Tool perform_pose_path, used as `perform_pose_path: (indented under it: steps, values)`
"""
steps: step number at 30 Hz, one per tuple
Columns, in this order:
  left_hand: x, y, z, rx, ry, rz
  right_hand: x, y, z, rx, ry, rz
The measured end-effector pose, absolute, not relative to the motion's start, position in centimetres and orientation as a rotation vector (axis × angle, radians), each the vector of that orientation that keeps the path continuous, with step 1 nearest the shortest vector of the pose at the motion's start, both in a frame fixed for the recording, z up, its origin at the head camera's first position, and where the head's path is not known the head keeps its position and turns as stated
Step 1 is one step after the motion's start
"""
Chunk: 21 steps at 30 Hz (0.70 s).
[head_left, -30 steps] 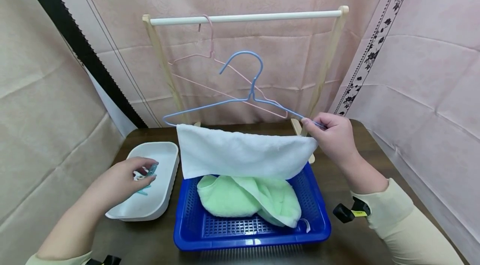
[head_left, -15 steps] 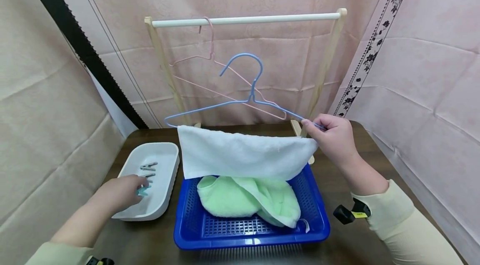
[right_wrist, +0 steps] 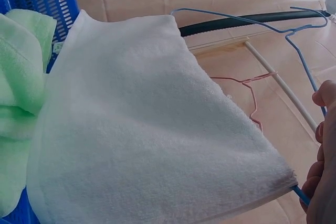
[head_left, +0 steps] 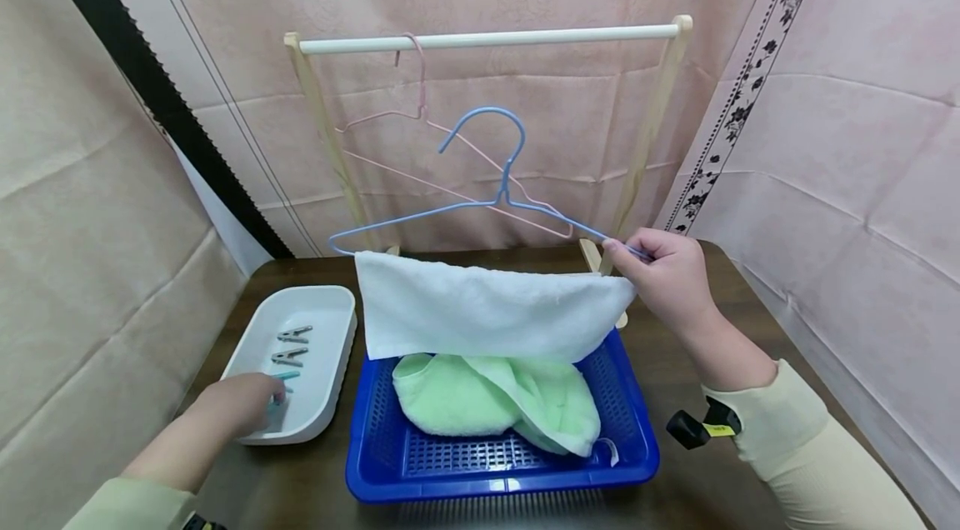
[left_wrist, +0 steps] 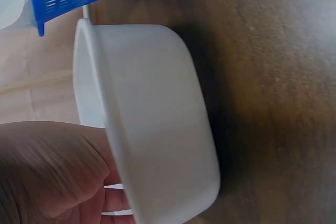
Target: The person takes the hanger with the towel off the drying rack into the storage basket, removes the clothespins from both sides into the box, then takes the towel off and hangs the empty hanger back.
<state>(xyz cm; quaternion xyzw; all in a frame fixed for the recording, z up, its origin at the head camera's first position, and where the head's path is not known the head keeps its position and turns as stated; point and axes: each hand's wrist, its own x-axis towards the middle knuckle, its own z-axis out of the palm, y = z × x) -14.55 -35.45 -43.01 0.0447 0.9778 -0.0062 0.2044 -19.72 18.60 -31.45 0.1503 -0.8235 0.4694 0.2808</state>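
My right hand (head_left: 670,276) grips the right end of a blue clothes hanger (head_left: 408,219). Over the hanger's lower bar hangs a folded white towel (head_left: 487,309), which the right wrist view shows large. My left hand (head_left: 242,405) reaches into a white plastic tray (head_left: 330,397) at the left. Two grey clothespins (head_left: 288,357) lie there, with a teal clothespin (head_left: 286,376) right by my fingers. My left fingertips are mostly hidden, and in the left wrist view the tray wall covers them, so a hold on a clothespin cannot be made out.
Below the white towel, a blue basket (head_left: 502,487) holds a green towel (head_left: 457,397). Behind stands a rack with a white rail (head_left: 540,37) and wooden posts. A pink hanger (head_left: 422,88) hangs from its left part. Fabric curtains surround the brown table (head_left: 712,463).
My left hand has moved down and toward the near end of the tray, uncovering the grey clothespins. My right hand, the blue hanger and the white towel have stayed nearly still.
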Motion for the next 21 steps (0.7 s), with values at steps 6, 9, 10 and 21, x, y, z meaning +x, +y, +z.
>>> perform_pose_path:
  steps: [6,9,10,21]
  values:
    - [-14.29,-35.53,-43.29,0.159,2.756,0.010,-19.92,18.72,-31.73,0.400,-2.202,1.263]
    - [-14.33,-35.44,-43.31,0.170,2.756,0.031,-19.94,18.73,-31.76,0.400,-2.197,1.265]
    - [-14.37,-35.40,-43.31,0.170,2.754,0.038,-19.94,18.73,-31.76,0.400,-2.197,1.265]
    - [-14.32,-35.44,-43.81,0.203,2.781,0.067,-20.03,18.73,-31.89,0.399,-2.198,1.260]
